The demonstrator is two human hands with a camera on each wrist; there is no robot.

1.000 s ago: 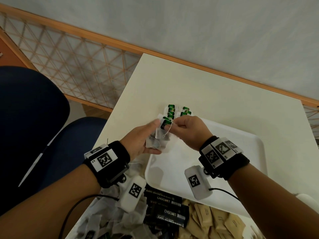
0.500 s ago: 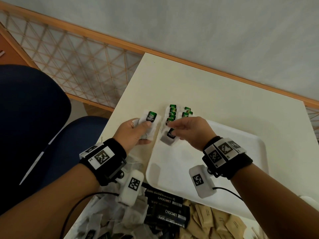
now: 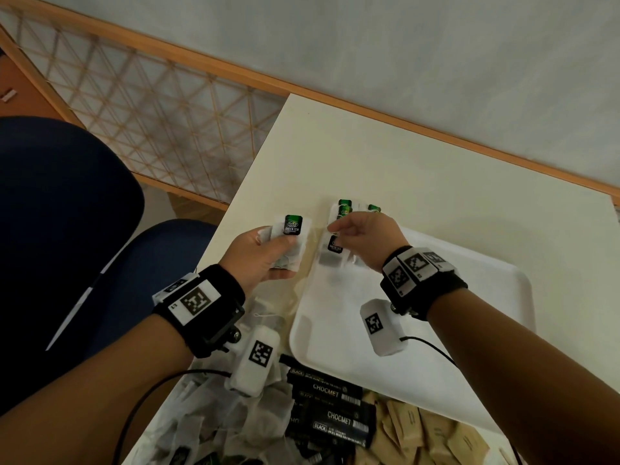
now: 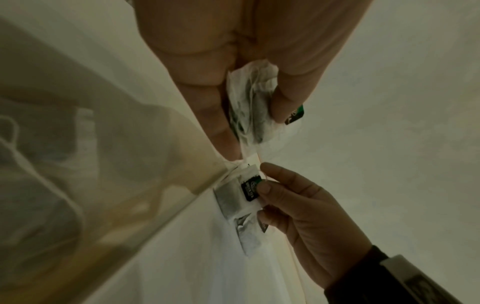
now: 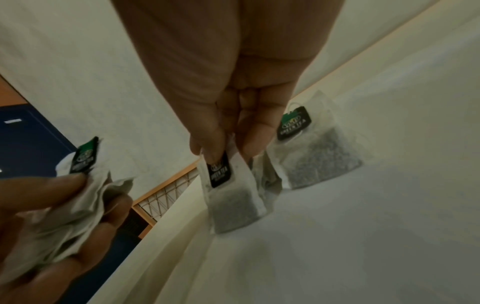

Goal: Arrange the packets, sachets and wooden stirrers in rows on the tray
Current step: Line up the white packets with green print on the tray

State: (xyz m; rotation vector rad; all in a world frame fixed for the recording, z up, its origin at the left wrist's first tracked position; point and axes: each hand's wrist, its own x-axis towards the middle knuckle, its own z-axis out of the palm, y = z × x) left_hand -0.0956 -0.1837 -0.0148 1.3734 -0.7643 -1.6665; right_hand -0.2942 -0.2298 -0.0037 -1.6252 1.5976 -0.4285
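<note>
A white tray [image 3: 476, 323] lies on the cream table, with several green-tagged tea bags [image 3: 345, 208] laid at its far left corner. My left hand [image 3: 265, 253] holds a small bunch of tea bags [image 3: 291, 239] just left of the tray, thumb on top; the left wrist view shows them [image 4: 249, 115] pinched between thumb and fingers. My right hand [image 3: 355, 229] pinches the top of one tea bag [image 3: 332, 253] whose lower end touches the tray's left edge. In the right wrist view this bag [image 5: 228, 191] hangs from thumb and forefinger, with another bag [image 5: 311, 152] lying flat behind it.
Near the front edge lie a heap of loose tea bags [image 3: 208, 427], black CHOCMET packets [image 3: 332, 411] and brown sachets [image 3: 432, 437]. A blue chair [image 3: 67, 236] stands to the left. The table's left edge runs close to my left hand. A wooden lattice rail [image 3: 161, 105] is behind.
My hands have drawn apart. The left hand carried its bunch left off the tray, while the right hand lowered a single tea bag onto the tray's left edge.
</note>
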